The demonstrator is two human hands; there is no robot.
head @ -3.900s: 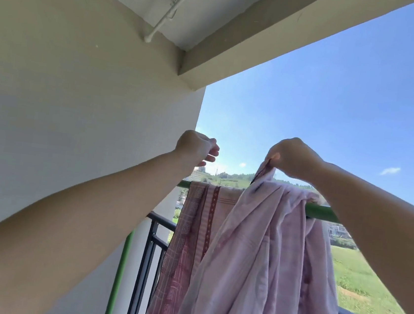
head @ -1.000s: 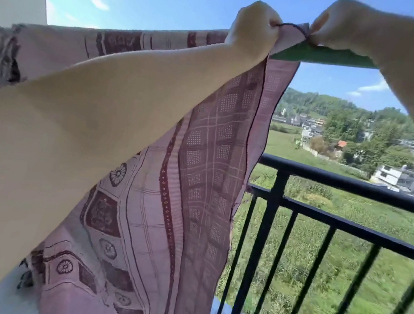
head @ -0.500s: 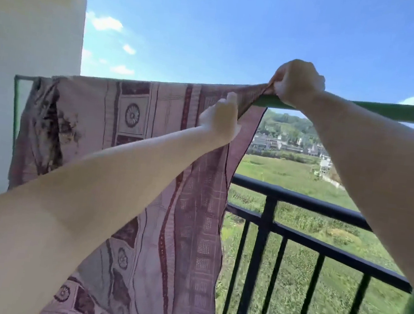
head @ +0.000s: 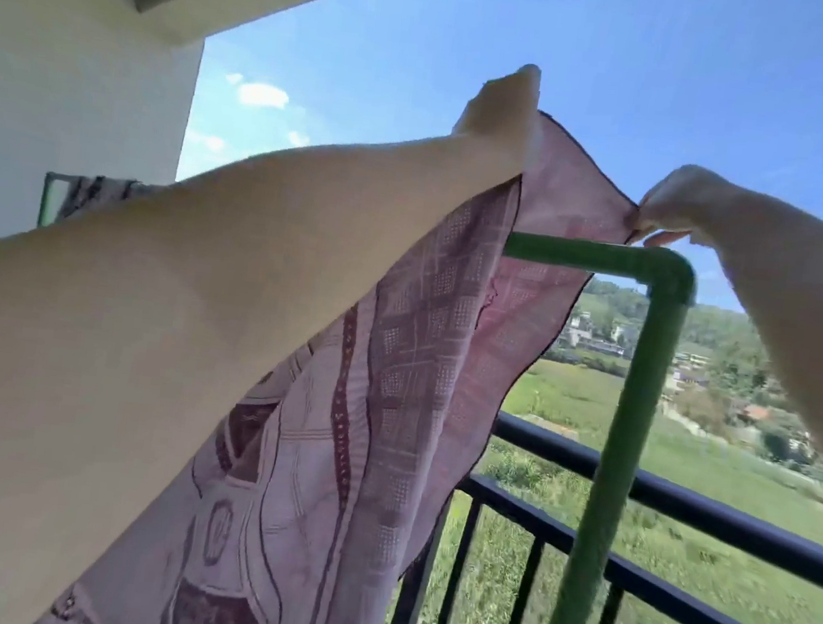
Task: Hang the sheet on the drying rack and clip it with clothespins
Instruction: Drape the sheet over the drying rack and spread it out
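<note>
A pink and maroon patterned sheet (head: 409, 363) hangs over the green drying rack (head: 652, 339), spread along its top bar towards the wall on the left. My left hand (head: 503, 117) holds the sheet's top edge lifted above the bar. My right hand (head: 678, 203) pinches the sheet's right corner just above the rack's right bend. The part of the sheet between my hands rises off the bar. No clothespins are in view.
A black balcony railing (head: 685, 502) runs behind and below the rack. A white wall (head: 65, 92) closes the left side, with a ceiling beam above. Beyond the railing lie green fields and distant buildings.
Both hands have slid right along the bar to the rack's right corner. My left hand has risen, lifting the sheet's edge off the bar.
</note>
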